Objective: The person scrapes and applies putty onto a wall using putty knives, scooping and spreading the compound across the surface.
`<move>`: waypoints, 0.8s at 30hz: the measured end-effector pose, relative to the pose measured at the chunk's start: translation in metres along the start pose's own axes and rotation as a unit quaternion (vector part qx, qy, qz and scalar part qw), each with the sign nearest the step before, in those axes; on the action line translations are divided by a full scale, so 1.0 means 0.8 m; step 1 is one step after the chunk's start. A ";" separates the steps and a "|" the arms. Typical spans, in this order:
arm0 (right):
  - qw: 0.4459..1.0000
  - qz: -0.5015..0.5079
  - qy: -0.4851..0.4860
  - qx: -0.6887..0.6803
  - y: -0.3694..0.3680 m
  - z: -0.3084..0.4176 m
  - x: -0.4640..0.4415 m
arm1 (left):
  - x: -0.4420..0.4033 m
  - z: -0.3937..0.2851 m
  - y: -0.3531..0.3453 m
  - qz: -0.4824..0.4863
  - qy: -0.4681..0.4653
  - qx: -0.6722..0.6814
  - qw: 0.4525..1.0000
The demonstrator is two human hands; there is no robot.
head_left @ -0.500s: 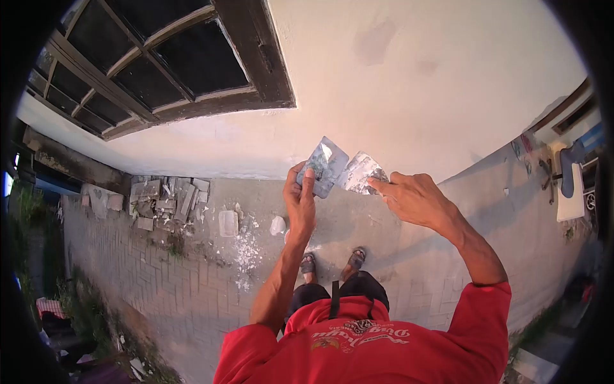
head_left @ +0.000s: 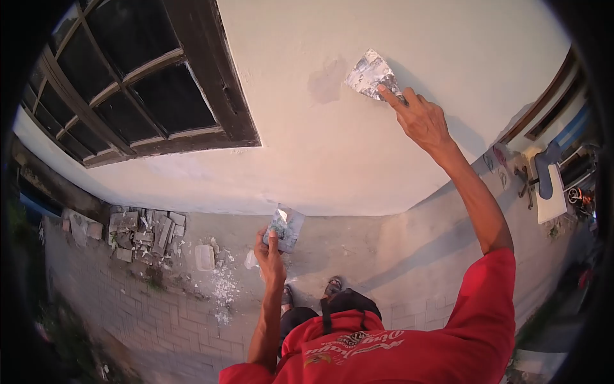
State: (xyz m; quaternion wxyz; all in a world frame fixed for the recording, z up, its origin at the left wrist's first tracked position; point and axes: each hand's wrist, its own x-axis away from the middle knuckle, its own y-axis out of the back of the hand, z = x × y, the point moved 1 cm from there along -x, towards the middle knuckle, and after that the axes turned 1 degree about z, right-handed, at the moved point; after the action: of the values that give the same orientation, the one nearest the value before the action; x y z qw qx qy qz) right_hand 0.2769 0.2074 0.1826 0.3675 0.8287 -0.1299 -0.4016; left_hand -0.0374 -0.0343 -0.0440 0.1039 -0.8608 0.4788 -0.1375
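Note:
My right hand (head_left: 425,125) is closed round the handle of a putty knife (head_left: 369,73), its index finger stretched along the wide, white-smeared blade. The knife is raised at the pale wall (head_left: 294,169), just right of a greyish patch (head_left: 327,80). Whether the blade touches the wall I cannot tell. Lower down, my left hand (head_left: 272,264) grips a thin, grey rectangular plate (head_left: 290,232) with its thumb on top. A dab of white paste shows on the plate. Most of the knife's handle is hidden by my fingers.
A brown-framed window (head_left: 160,89) is set in the wall at upper left. Below it lies a pile of broken boards and tiles (head_left: 150,232). A whitish container (head_left: 204,257) stands near white flakes (head_left: 224,291) on the ground. At far right is a dark chair-like object (head_left: 545,169).
My right hand has lifted the putty knife from beside the plate, up to the wall near the grey patch. My left hand, still holding the plate, is lower and further left in view.

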 end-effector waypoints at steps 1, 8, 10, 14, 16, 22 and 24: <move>1.000 -0.017 0.012 0.011 -0.010 0.002 -0.002 | 0.001 0.007 0.004 0.002 0.007 -0.002 1.000; 0.997 0.014 -0.054 0.052 -0.071 -0.004 0.060 | -0.007 0.018 0.030 -0.040 -0.020 0.062 0.997; 0.984 0.081 -0.154 -0.035 -0.057 0.006 0.074 | -0.009 0.023 0.041 -0.052 -0.017 0.066 0.996; 0.969 -0.063 -0.180 -0.158 -0.022 0.055 0.017 | 0.000 0.039 0.055 -0.075 0.003 0.046 0.996; 0.950 -0.109 -0.239 -0.169 -0.028 0.072 -0.021 | 0.005 0.048 0.049 -0.084 0.039 0.026 0.995; 0.943 -0.077 -0.279 -0.161 -0.143 0.146 -0.040 | 0.003 0.068 0.059 -0.063 0.030 0.039 0.997; 0.946 -0.032 -0.280 -0.162 -0.155 0.161 -0.012 | 0.007 0.071 0.071 -0.071 0.031 0.053 0.996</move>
State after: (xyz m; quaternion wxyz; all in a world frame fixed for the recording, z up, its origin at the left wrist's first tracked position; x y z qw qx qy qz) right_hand 0.1630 0.2333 0.0473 0.4320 0.6159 -0.1342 -0.6450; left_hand -0.0603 -0.0662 -0.1145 0.1247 -0.8813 0.4113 -0.1964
